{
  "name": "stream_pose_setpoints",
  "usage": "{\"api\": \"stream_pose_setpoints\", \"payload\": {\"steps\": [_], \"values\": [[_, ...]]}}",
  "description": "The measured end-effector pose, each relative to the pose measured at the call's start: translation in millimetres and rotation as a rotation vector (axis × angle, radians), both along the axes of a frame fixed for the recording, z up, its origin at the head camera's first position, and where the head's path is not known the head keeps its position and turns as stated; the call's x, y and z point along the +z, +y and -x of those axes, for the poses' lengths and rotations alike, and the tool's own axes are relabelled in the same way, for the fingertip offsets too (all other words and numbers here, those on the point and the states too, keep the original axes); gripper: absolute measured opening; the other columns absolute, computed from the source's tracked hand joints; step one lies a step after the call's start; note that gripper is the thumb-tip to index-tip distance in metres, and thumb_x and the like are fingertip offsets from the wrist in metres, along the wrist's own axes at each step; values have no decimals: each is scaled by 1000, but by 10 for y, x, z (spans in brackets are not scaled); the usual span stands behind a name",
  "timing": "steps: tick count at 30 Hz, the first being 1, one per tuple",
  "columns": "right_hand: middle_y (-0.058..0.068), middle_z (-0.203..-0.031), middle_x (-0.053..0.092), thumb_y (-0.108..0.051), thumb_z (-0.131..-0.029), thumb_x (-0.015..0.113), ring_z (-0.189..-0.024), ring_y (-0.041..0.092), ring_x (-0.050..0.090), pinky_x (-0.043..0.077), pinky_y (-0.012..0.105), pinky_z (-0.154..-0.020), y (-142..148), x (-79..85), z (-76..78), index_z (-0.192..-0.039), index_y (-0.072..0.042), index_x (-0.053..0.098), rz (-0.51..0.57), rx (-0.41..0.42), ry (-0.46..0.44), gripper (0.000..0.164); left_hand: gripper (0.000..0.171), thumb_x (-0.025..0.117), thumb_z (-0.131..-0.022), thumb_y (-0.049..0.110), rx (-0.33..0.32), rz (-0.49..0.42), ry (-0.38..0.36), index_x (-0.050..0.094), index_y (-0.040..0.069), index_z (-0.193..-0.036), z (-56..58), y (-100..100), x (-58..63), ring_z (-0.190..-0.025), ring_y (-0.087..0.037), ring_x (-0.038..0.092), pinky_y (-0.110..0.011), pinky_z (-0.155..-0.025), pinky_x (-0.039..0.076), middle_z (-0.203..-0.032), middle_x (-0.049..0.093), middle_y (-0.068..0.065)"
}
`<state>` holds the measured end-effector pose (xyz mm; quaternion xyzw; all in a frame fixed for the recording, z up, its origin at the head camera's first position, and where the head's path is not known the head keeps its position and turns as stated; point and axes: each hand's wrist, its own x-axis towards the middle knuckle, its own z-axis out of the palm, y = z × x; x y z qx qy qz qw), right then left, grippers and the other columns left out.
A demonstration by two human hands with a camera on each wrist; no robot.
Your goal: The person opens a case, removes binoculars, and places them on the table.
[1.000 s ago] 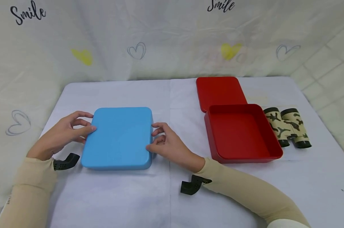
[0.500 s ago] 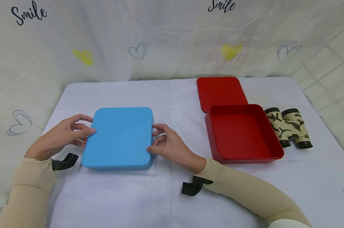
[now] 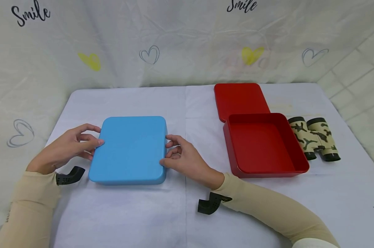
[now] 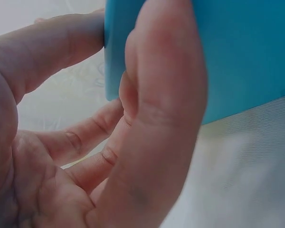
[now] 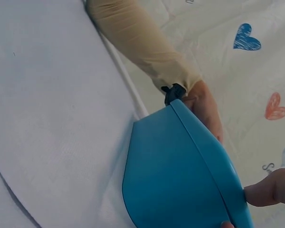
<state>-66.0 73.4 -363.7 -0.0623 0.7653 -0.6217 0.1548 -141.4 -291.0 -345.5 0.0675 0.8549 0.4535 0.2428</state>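
A light blue box point(image 3: 129, 148) with its lid on lies flat on the white tablecloth, left of centre. My left hand point(image 3: 64, 148) pinches its left edge, thumb on top and fingers along the side. The other edge is between the thumb and bent fingers of my right hand point(image 3: 183, 158). In the right wrist view, a seam runs between the lid point(image 5: 206, 147) and the base point(image 5: 161, 166) of the box, and my right thumb point(image 5: 266, 190) touches the lid's rim. Close up in the left wrist view, my fingers meet the blue side wall point(image 4: 113, 57). The box's inside is hidden.
To the right, a red box point(image 3: 267, 174) stands uncovered with nothing inside, its red lid point(image 3: 241, 100) lying flat behind it. Camouflage-patterned binoculars point(image 3: 302, 137) rest against the red box's right side. A white sheet with drawn hearts hangs behind the table.
My left hand has shifted slightly down and left along the box's edge, bending its grip a little. The right hand and the blue box stay where they were.
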Motion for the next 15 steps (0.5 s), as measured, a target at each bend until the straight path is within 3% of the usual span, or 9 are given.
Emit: {"api": "stream_pose_setpoints", "payload": {"steps": [15], "values": [[13, -129, 56, -9, -88, 77, -95, 14, 64, 59, 23, -86, -5, -14, -5, -153, -7, 43, 17, -6, 10, 73, 44, 68, -101, 30, -9, -24, 4, 43, 19, -136, 19, -19, -35, -84, -21, 70, -35, -76, 64, -94, 71, 4]]}}
